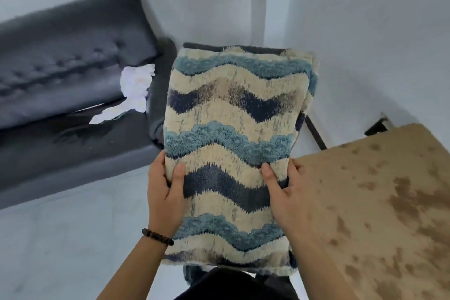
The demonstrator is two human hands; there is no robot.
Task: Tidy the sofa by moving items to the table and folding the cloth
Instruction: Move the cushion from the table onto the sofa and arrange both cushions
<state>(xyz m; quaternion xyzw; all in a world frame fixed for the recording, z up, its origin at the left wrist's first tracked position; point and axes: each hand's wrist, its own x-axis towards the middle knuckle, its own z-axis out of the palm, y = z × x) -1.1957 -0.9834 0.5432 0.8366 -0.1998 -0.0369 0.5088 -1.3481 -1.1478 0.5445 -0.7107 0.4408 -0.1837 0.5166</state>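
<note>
The cloth [231, 141], already folded into a thick pad, was held in the air between sofa [60, 80] and table [389, 202]. A white item [136, 85] was seen on the sofa. The pad's side edges were clamped by the left grip [165, 192] and right grip [285, 192], thumbs on top. Folding was judged done; a level set-down was called for next.

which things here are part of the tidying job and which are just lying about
In the job: folded wavy cloth, gripped by left hand and right hand; white crumpled item on the sofa; table.
Just there: bead bracelet; floor.
</note>
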